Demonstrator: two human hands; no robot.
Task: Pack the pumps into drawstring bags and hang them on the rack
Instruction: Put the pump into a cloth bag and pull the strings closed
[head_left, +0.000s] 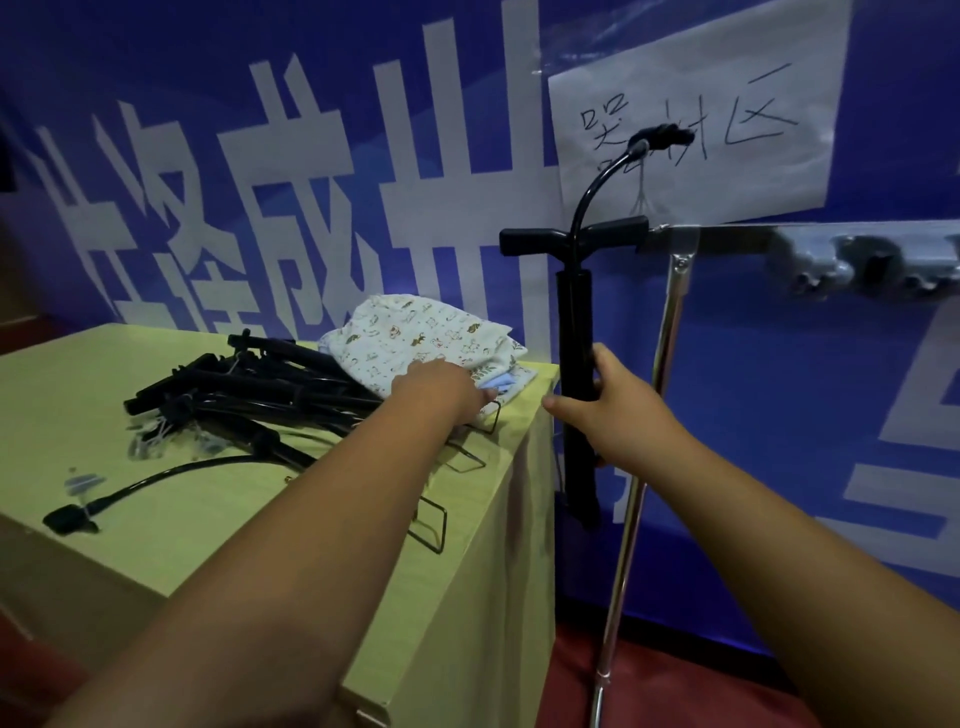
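**Holding one pump upright beside the desk**

Item 1, right hand (618, 400): fingers and thumb curled round the barrel of a black pump (576, 322), about midway down. This pump stands upright just off the right edge of the desk (78, 415). Its T-handle is on top, level with the bar of the rack (727, 239). Its hose (592, 187) arcs up in front of a paper sign (727, 104).

Item 2, left hand (441, 389): lies on the bags (415, 332), a folded stack of printed cloth at the far right corner of the desk, with a pale blue layer at the bottom. Fingertips are sunk in the folds; whether they pinch the cloth cannot be told.

Item 3, heap of pumps (249, 384): black, tangled, on the desk left of the bags and touching them. One hose trails toward the near edge; wire foot frames jut out beneath the left forearm.

Item 4, rack: metal bar with a slanted leg, right of the held pump, against a blue banner (779, 389) with white characters.
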